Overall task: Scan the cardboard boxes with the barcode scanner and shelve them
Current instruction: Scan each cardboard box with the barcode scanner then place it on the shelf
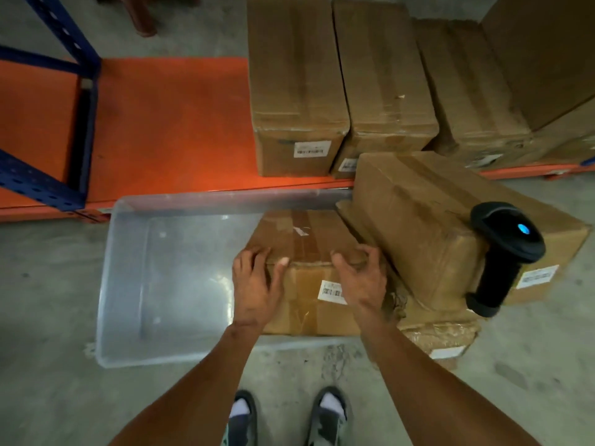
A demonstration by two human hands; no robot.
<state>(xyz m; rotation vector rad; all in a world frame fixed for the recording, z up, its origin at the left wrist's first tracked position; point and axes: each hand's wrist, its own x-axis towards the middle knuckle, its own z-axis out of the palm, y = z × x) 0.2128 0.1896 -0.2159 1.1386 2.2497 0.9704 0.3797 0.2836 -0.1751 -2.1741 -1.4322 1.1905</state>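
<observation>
A taped cardboard box with a white barcode label on its near face sits in the right part of a clear plastic bin. My left hand grips its top left near corner. My right hand curls over its top right near edge, partly covering the label. A black barcode scanner with a blue light rests against a second, tilted box to the right, untouched by either hand. Several more boxes stand on the orange bottom shelf.
Blue rack uprights rise at the left of the orange shelf. A crumpled box lies under the tilted one. Grey concrete floor surrounds the bin. My feet stand just behind the bin.
</observation>
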